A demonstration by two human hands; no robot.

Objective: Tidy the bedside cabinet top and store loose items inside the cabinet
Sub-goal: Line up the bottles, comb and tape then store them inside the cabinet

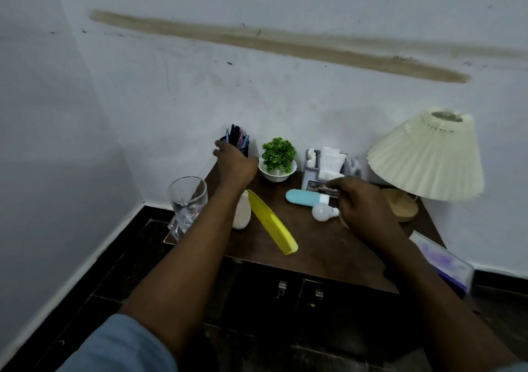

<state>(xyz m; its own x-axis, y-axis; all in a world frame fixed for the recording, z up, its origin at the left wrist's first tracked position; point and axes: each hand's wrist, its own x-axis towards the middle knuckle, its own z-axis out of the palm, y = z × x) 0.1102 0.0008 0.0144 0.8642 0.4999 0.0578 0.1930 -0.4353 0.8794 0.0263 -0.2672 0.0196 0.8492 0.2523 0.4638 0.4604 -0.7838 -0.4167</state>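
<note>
Dim, bluish light — soft shadows lie on the wall (171, 86) behind my things. My right hand (361, 200) is motion-blurred, and the view's edges bow.

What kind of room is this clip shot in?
Probably a bedroom corner: a dark wooden bedside cabinet carries a cream pleated-shade table lamp, a yellow plastic comb and a small green plant in a white pot.

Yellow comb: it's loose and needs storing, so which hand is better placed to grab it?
Probably the left hand: its forearm lies beside the yellow comb, while the right hand pinches a small card.
</note>
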